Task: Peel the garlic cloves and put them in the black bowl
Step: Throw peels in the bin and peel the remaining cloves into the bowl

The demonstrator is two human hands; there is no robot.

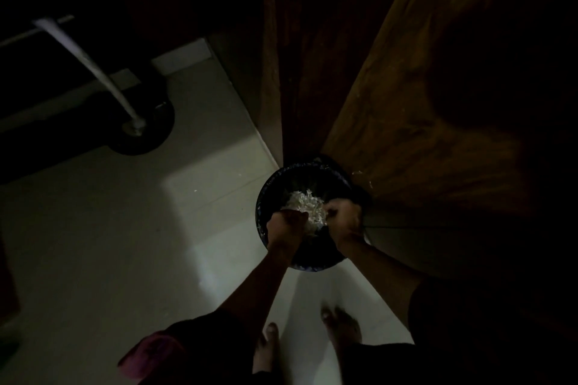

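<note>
Black round container (261, 206) by the wooden cabinet (422, 103) holds pale garlic skins (305, 206); your left hand (286, 226) and right hand (342, 217) curl over them, each grip too dark to tell

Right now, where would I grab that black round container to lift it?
Probably take the black container by its rim, coming from the left, over the bare floor. It is round with no handle showing, the wooden cabinet crowds its right side, and white peels lie in its middle.
</note>
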